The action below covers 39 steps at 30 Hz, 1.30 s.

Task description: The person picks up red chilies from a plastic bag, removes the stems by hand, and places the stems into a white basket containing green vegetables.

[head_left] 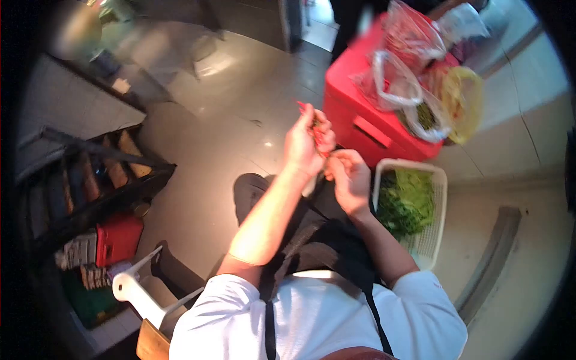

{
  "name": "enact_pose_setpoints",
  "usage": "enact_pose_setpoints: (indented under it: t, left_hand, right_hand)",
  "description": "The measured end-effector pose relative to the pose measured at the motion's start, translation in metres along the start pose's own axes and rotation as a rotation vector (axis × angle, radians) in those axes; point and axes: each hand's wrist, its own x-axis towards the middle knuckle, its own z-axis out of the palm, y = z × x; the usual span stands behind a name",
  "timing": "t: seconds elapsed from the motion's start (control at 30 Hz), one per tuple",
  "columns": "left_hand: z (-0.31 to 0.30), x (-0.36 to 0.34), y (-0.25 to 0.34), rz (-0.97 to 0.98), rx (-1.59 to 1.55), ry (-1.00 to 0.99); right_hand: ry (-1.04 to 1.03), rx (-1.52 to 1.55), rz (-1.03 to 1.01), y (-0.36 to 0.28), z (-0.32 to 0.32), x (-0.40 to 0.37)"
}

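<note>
My left hand (309, 141) is closed around several slim red chili peppers (317, 132); a red tip sticks out above the thumb and a bit of green shows in the palm. Close against its lower edge, my right hand (350, 177) has thumb and fingers pinched together. A small red end shows between the two hands, but what the right fingertips grip is hidden. Both hands are held over my lap. Just right of my right hand stands a white plastic basket (441, 198) with leafy greens (408, 201) in it.
A red cooler box (348, 84) beyond the hands carries open plastic bags (411, 36), one holding small green pieces (426, 116). A dark shelf rack (90, 180) and a red container (120, 239) are at left. A white chair (138, 294) stands lower left. The tiled wall is at right.
</note>
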Motion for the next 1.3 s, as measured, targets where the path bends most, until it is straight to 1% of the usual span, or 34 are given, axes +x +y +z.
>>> enact_pose_setpoints:
  t: [0.03, 0.07, 0.1, 0.13, 0.17, 0.2, 0.27, 0.37, 0.47, 0.53, 0.63, 0.7, 0.8, 0.83, 0.87, 0.93, 1.0, 1.03, 1.07, 1.1, 1.2, 1.23, 1.3]
  left_hand:
    - [0.002, -0.003, 0.002, 0.006, -0.002, -0.026]
    - [0.005, -0.005, 0.001, 0.069, 0.044, 0.042]
    - [0.007, -0.007, 0.001, 0.102, 0.049, 0.08]
    - [0.006, -0.008, -0.001, 0.169, 0.099, 0.083]
    - [0.001, -0.008, -0.002, 0.224, 0.134, 0.036]
    - [-0.004, -0.008, -0.001, 0.238, 0.168, 0.0]
    - [-0.001, -0.016, 0.001, 0.275, 0.127, -0.025]
    - [0.006, -0.025, 0.005, 0.323, 0.134, -0.024]
    - [0.006, -0.023, 0.0, 0.373, 0.164, -0.038]
    - [-0.001, -0.017, -0.001, 0.418, 0.147, -0.084]
    - [-0.007, -0.014, -0.003, 0.389, 0.049, -0.143]
    - [-0.003, -0.016, -0.004, 0.382, 0.003, -0.091]
    - [0.008, -0.021, -0.005, 0.368, -0.039, -0.023]
    - [0.011, -0.021, -0.006, 0.356, -0.051, 0.002]
    - [0.01, -0.021, -0.008, 0.382, -0.053, -0.008]
    - [0.009, -0.02, -0.009, 0.404, -0.067, -0.031]
    - [0.008, -0.019, -0.005, 0.391, -0.089, -0.042]
    - [0.006, -0.018, -0.003, 0.389, -0.129, -0.047]
    - [0.005, -0.018, 0.0, 0.403, -0.104, -0.062]
    - [0.0, -0.018, 0.003, 0.407, -0.092, -0.097]
    - [-0.007, -0.02, 0.012, 0.439, -0.051, -0.163]
    - [-0.007, -0.021, 0.012, 0.452, -0.035, -0.177]
    - [-0.002, -0.023, 0.01, 0.464, 0.006, -0.203]
  right_hand:
    - [0.01, -0.025, -0.046, 0.0, 0.001, 0.001]
    - [-0.009, 0.005, -0.089, 0.0, 0.001, 0.003]
    - [-0.04, 0.039, -0.069, -0.005, 0.005, 0.004]
    - [-0.056, -0.034, -0.064, -0.009, 0.008, 0.005]
    - [-0.074, -0.01, -0.068, -0.009, 0.01, 0.005]
    - [-0.088, 0.038, -0.072, -0.001, 0.01, 0.007]
    - [-0.055, 0.048, -0.093, -0.002, 0.017, 0.01]
    - [-0.041, 0.044, -0.13, -0.013, 0.025, 0.016]
    - [-0.111, 0.122, -0.142, -0.024, 0.029, 0.02]
    - [-0.093, 0.074, -0.246, -0.025, 0.031, 0.021]
    - [-0.072, 0.001, -0.405, -0.025, 0.033, 0.025]
    - [-0.06, -0.049, -0.521, -0.025, 0.034, 0.026]
    - [-0.024, -0.495, -0.622, -0.025, 0.02, 0.03]
    - [0.016, -0.451, -0.629, -0.025, 0.024, 0.03]
    - [0.012, -0.488, -0.621, -0.027, 0.025, 0.03]
    - [0.053, -0.451, -0.571, -0.029, 0.033, 0.029]
    - [0.025, -0.479, -0.661, -0.036, 0.035, 0.027]
    - [-0.002, -0.489, -0.636, -0.042, 0.038, 0.024]
    - [-0.032, -0.494, -0.613, -0.046, 0.038, 0.022]
    - [-0.107, -0.516, -0.653, -0.039, 0.031, 0.025]
    - [-0.185, -0.02, -0.374, -0.023, 0.035, 0.021]
    - [-0.197, 0.022, -0.402, -0.025, 0.037, 0.016]
    - [-0.158, -0.094, -0.451, -0.029, 0.039, 0.017]
